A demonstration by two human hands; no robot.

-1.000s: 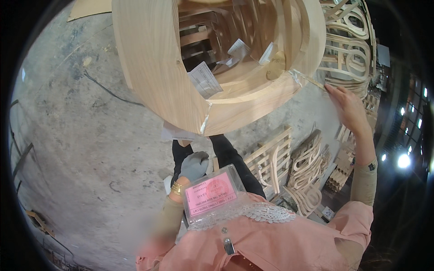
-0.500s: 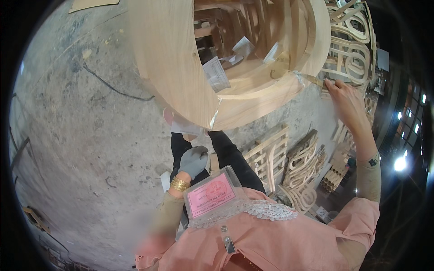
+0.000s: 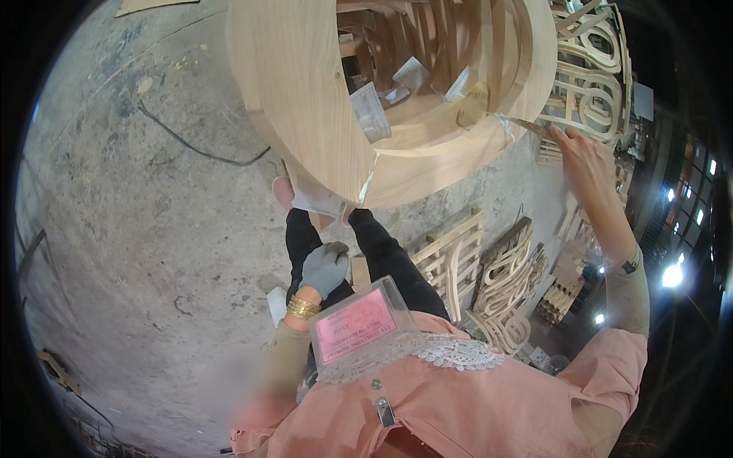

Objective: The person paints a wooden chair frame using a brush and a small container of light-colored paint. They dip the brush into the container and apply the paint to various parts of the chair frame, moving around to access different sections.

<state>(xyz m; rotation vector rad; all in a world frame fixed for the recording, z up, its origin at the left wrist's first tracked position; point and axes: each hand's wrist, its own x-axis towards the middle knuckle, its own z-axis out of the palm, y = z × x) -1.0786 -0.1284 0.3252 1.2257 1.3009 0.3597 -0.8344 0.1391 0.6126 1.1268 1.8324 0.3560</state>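
Observation:
My bare right hand (image 3: 588, 162) is stretched far out, its fingers pinching a thin wooden stick-like tool (image 3: 532, 127). The tool's tip meets a joint with a whitish smear on the rim of a large curved pale-wood frame (image 3: 450, 169). A second whitish seam (image 3: 369, 177) runs down the frame's near edge. My left hand (image 3: 324, 269), in a grey glove, lies against my dark trouser leg (image 3: 393, 256) with its fingers curled; nothing shows in them. Inside the frame sit several paper sheets (image 3: 371, 111) and a rounded tan piece with marks (image 3: 473, 107).
Slatted and looped wooden parts (image 3: 504, 278) lie on the floor to the right. More curved wooden frames (image 3: 592, 99) are stacked at the far right. A dark cable (image 3: 191, 146) crosses the grey concrete floor (image 3: 137, 252) at left. A pink badge (image 3: 359, 324) hangs at my chest.
The wooden frame sits slightly higher and further right in view. The tool in my right hand has tilted a little, its tip still at the joint. My left hand stays on the leg.

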